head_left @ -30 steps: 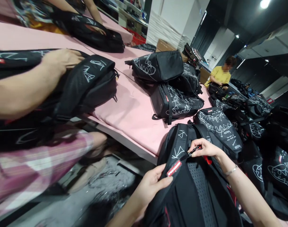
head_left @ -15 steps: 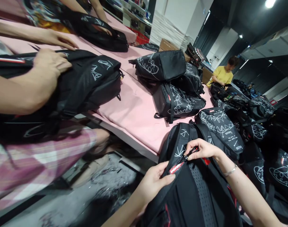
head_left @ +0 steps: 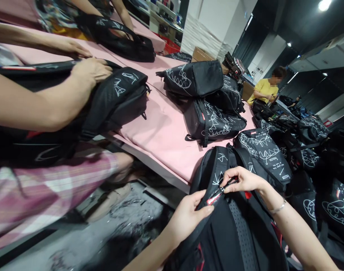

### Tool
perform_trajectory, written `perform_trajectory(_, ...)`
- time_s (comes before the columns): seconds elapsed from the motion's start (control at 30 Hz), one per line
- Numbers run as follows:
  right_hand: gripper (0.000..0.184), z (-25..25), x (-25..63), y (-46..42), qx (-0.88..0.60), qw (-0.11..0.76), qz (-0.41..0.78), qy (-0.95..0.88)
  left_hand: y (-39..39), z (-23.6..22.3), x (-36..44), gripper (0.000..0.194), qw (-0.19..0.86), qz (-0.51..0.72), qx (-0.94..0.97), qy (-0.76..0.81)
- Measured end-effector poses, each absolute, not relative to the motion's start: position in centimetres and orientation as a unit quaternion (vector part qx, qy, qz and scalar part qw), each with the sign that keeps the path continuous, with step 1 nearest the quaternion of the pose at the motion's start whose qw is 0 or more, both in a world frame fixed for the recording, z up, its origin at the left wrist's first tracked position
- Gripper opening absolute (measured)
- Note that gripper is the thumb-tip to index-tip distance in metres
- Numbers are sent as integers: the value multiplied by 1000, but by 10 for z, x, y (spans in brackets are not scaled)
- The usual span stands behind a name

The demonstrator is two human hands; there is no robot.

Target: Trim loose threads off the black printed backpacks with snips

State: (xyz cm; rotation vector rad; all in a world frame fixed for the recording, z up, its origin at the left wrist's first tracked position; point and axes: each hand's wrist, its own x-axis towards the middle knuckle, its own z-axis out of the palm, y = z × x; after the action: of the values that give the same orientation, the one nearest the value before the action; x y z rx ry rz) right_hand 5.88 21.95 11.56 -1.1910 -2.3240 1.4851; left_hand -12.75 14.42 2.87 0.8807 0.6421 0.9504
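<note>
A black backpack [head_left: 231, 229] with white scribble print lies in front of me, its mesh back panel facing up. My left hand [head_left: 188, 216] pinches the bag's edge beside a small red label [head_left: 210, 200]. My right hand [head_left: 241, 180] is closed on the black zipper pull [head_left: 223, 189] just above that label. A silver bracelet sits on my right wrist.
A pink table [head_left: 160, 131] runs left to right with several more black printed backpacks [head_left: 214, 120] piled on it and to the right. A co-worker's arms [head_left: 42, 98] at the left handle another backpack [head_left: 115, 101]. A person in yellow [head_left: 263, 90] sits far back.
My right hand has drawn the zipper pull down toward my left hand and the red label. The co-worker's hand at the left has shifted over their backpack.
</note>
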Motion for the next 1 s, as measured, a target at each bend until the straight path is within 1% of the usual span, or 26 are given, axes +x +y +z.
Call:
perform_trajectory(0.13,27,116,58,216,-393,77,483,-778,145,29,-128,41,750,434,405,291)
perform_trajectory(0.27,26,122,67,214,-424,84,484,-761,145,27,-130,42,749,432,412,290)
perform_trajectory(0.43,24,129,71,209,-433,83,445,-780,143,31,-127,44,736,434,428,294)
perform_trajectory(0.6,23,127,61,203,-422,73,476,-768,142,35,-124,43,733,433,435,294)
perform_trajectory(0.77,23,120,59,202,-408,97,487,-766,145,31,-123,42,726,428,446,302)
perform_trajectory(0.83,25,113,62,201,-418,145,514,-735,145,30,-124,42,720,432,447,308)
perform_trajectory(0.9,29,102,64,200,-443,239,525,-686,143,29,-124,43,706,447,445,321)
perform_trajectory(1.0,37,80,63,194,-490,386,493,-607,140,29,-123,59,655,490,432,379)
